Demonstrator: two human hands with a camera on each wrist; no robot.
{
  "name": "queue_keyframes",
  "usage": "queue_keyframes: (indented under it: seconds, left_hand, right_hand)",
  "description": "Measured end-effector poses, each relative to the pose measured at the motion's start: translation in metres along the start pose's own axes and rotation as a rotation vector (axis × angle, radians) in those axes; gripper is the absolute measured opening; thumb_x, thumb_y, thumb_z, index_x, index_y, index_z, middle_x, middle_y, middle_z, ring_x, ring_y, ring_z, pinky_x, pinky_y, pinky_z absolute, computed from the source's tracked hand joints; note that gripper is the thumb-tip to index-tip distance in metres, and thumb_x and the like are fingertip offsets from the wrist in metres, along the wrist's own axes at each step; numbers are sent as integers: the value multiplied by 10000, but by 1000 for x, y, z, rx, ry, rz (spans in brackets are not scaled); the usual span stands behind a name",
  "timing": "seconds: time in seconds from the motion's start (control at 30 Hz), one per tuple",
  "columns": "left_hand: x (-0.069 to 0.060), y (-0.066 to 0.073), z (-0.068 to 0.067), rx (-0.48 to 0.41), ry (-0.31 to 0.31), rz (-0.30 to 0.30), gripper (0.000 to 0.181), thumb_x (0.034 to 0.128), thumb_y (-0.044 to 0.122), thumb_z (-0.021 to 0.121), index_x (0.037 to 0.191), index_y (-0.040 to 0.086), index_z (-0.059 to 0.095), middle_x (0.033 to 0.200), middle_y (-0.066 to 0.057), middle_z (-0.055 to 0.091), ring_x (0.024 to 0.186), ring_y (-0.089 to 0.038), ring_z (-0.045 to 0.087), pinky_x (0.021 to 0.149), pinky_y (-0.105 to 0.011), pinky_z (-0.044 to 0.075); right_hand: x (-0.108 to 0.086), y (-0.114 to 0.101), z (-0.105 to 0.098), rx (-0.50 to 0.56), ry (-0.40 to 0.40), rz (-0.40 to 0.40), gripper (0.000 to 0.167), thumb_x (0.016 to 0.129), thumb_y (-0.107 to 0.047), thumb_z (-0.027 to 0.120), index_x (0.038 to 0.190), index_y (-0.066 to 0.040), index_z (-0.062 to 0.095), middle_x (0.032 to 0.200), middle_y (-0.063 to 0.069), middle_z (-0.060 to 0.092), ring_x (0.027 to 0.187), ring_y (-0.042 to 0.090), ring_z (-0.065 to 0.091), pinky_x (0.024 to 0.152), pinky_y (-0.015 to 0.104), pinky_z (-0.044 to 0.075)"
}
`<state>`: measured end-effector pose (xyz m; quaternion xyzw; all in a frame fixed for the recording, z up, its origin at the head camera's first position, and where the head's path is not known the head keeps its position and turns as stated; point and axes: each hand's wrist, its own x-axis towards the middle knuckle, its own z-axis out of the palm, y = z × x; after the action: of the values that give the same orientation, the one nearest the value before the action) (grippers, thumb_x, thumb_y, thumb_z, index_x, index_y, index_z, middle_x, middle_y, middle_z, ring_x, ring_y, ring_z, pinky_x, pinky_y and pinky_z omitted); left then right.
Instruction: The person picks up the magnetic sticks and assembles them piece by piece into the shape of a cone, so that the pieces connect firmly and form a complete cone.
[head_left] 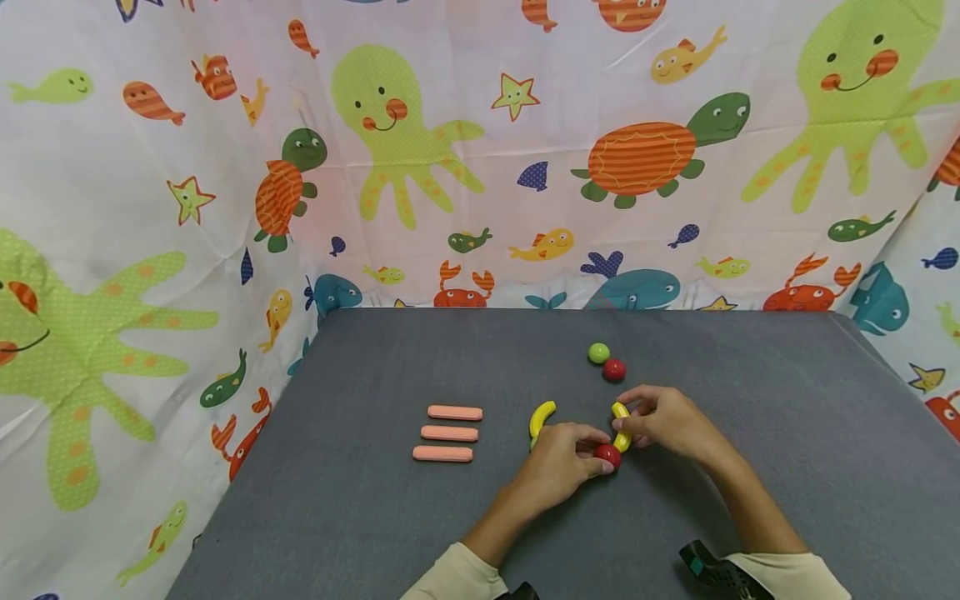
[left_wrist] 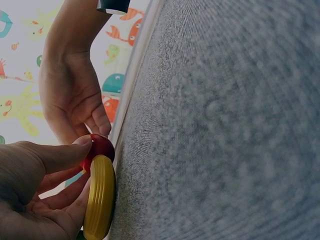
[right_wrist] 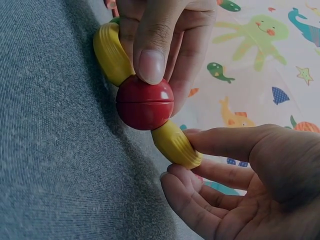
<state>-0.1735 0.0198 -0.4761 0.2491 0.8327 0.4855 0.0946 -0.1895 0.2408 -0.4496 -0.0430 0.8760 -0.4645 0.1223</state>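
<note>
My left hand (head_left: 558,462) pinches a glossy red ball (head_left: 608,457) low at the grey table; a groove around its middle shows in the right wrist view. Thumb and fingers of my right hand (head_left: 667,422) grip a small yellow toy banana (head_left: 622,427) just beyond that ball. In the right wrist view this banana (right_wrist: 176,144) meets or nearly meets the red ball (right_wrist: 145,104). Another toy banana (head_left: 542,417) with a green end lies left of my left hand, which partly covers it. It appears close up in the left wrist view as a ridged yellow curve (left_wrist: 100,200).
Three pink toy sausages (head_left: 450,433) lie in a stack of parallel rows to the left. Farther back, a green ball (head_left: 598,353) sits beside a second red ball (head_left: 614,370). A curtain (head_left: 525,233) printed with sea animals borders the grey table (head_left: 337,525).
</note>
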Motion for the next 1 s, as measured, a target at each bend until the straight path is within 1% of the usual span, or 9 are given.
queue_keyframes:
  seconds: [0.27, 0.37, 0.53, 0.63, 0.67, 0.77, 0.83, 0.93, 1.0]
  left_hand:
    - [0, 0, -1, -23, -2, 11, 271, 910, 85, 846, 1170, 33, 792, 1107, -5, 791, 899, 48, 682, 782, -130, 541]
    - [1, 0, -5, -46, 14, 10, 268, 927, 97, 832, 1182, 26, 787, 1136, -38, 795, 964, -13, 724, 804, -141, 551]
    - [3, -4, -22, -109, 86, 44, 280, 960, 107, 799, 1221, 12, 769, 1174, -130, 783, 1008, -86, 753, 857, -171, 571]
    - [4, -9, -36, -130, 158, 65, 262, 967, 98, 788, 1220, 32, 774, 1166, -147, 770, 1006, -106, 745, 883, -204, 582]
    - [4, -11, -40, -128, 184, 67, 258, 969, 97, 786, 1219, 33, 774, 1168, -155, 761, 1022, -140, 746, 898, -227, 588]
    - [5, -18, -49, -77, 256, 33, 266, 965, 102, 790, 1224, 41, 776, 1191, -162, 734, 1095, -257, 734, 935, -309, 596]
    - [5, -24, -53, -18, 276, -16, 290, 966, 117, 791, 1245, 40, 769, 1203, -163, 718, 1124, -301, 715, 946, -364, 594]
    - [6, -30, -57, 55, 268, -92, 329, 962, 110, 790, 1282, 39, 755, 1222, -156, 709, 1150, -308, 695, 952, -421, 583]
    - [6, -32, -58, 84, 250, -123, 340, 952, 84, 786, 1288, 44, 753, 1211, -141, 711, 1139, -282, 691, 944, -418, 580]
  right_hand:
    - [0, 1, 1, 8, -6, 10, 481, 966, -210, 781, 1330, 69, 639, 925, 95, 712, 763, 233, 720, 711, 376, 622]
    - [0, 2, 2, 14, -7, 14, 478, 965, -194, 778, 1328, 82, 634, 927, 103, 702, 767, 224, 716, 708, 363, 632]
    - [2, 3, 3, -11, -7, 25, 458, 972, -206, 773, 1318, 66, 645, 937, 103, 701, 778, 214, 710, 718, 355, 634]
    - [3, 3, 2, -50, 0, 34, 465, 972, -236, 778, 1315, 51, 653, 932, 92, 691, 771, 201, 700, 718, 360, 630]
    - [3, 3, 2, -65, 3, 35, 471, 969, -249, 782, 1315, 45, 655, 927, 87, 683, 767, 197, 694, 715, 360, 627]
    - [2, 2, 4, -98, 2, 34, 509, 954, -278, 798, 1327, 37, 651, 925, 81, 675, 766, 197, 681, 704, 368, 619]
    - [1, 1, 5, -113, -2, 30, 538, 944, -288, 807, 1340, 37, 642, 928, 78, 675, 765, 199, 678, 695, 371, 611]
    - [0, 0, 6, -120, -4, 26, 563, 932, -283, 819, 1350, 43, 629, 931, 75, 680, 757, 203, 681, 680, 372, 598]
    - [0, 0, 7, -129, 5, 22, 557, 922, -266, 824, 1340, 45, 629, 917, 71, 685, 739, 200, 681, 662, 370, 580]
